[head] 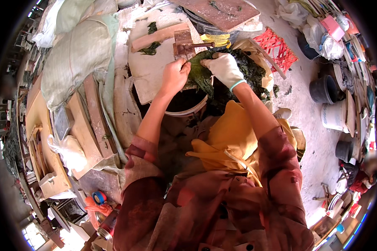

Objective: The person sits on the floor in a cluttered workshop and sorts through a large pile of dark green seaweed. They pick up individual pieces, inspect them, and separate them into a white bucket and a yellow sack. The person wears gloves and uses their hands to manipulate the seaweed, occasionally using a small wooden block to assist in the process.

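Between my hands hangs a dark green, wet-looking leafy piece, likely seaweed (201, 73). My bare left hand (176, 73) pinches its left edge between thumb and fingers. On my right hand (224, 68) is a white knit glove with a pale green cuff, and its fingers grip the piece's upper right part. Just beyond my hands stands a rusty metal fixture (183, 42) with a bar handle (202, 45), on a pale board (144, 73). Below the piece is the rim of a round bucket (188, 112), its inside dark. A heap of the same dark green material (251, 67) lies to the right.
A wooden block (160, 37) and green scraps (149, 49) lie on the board. Stuffed woven sacks (78, 56) and planks (84, 125) crowd the left. A red woven strap basket (275, 50), a black bucket (323, 89) and a white bucket (334, 116) stand right. Another person (361, 178) sits far right.
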Demonstrator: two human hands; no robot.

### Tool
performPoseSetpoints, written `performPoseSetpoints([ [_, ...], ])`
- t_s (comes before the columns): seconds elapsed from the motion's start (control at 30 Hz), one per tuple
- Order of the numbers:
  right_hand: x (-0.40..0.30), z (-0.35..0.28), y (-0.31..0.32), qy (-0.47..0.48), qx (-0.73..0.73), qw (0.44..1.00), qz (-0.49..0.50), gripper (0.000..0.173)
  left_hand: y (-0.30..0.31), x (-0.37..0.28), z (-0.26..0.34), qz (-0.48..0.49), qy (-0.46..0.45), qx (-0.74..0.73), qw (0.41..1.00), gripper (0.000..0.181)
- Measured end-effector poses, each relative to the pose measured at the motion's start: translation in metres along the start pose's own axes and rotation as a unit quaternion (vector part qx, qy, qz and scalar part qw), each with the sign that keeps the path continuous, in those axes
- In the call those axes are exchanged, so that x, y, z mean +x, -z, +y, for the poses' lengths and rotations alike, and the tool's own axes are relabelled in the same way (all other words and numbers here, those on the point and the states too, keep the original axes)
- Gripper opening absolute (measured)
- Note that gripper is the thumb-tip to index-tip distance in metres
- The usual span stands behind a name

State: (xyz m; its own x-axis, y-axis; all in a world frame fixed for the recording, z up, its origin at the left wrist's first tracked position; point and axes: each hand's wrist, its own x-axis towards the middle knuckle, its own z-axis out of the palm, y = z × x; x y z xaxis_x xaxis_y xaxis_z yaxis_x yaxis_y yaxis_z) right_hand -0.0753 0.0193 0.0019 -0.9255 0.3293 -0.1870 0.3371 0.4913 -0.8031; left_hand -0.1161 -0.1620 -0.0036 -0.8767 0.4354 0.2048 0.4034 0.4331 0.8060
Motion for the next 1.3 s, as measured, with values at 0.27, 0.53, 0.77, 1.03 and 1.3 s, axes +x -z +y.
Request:
performPoseSetpoints([
  [0.27, 0.013, -0.023, -0.021, -0.020, -0.121, 0.991, 0.046, 0.039, -0.003, 0.028, -0.028, 0.028, 0.067, 0.116, 0.991, 0.025],
  [0.53, 0.010, 0.013, 0.031, 0.345, 0.020, 0.938, 0.029, 0.020, -0.021, -0.012, -0.004, 0.005, 0.008, 0.139, 0.990, 0.026],
  [0.77, -0.059, -0.055, 0.166, 0.171, 0.193, 0.964, 0.066, 0.027, -0.043, -0.024, 0.025, -0.036, 0.010, 0.160, 0.986, 0.027],
  [1.03, -0.105, -0.114, 0.253, 0.133, 0.366, 0.896, 0.215, 0.018, -0.057, -0.035, 0.045, -0.070, -0.019, 0.185, 0.980, 0.026],
  [1.3, -0.121, -0.105, 0.295, 0.121, 0.333, 0.912, 0.208, 0.018, -0.066, -0.016, 0.080, -0.259, 0.144, -0.398, 0.868, 0.018],
])
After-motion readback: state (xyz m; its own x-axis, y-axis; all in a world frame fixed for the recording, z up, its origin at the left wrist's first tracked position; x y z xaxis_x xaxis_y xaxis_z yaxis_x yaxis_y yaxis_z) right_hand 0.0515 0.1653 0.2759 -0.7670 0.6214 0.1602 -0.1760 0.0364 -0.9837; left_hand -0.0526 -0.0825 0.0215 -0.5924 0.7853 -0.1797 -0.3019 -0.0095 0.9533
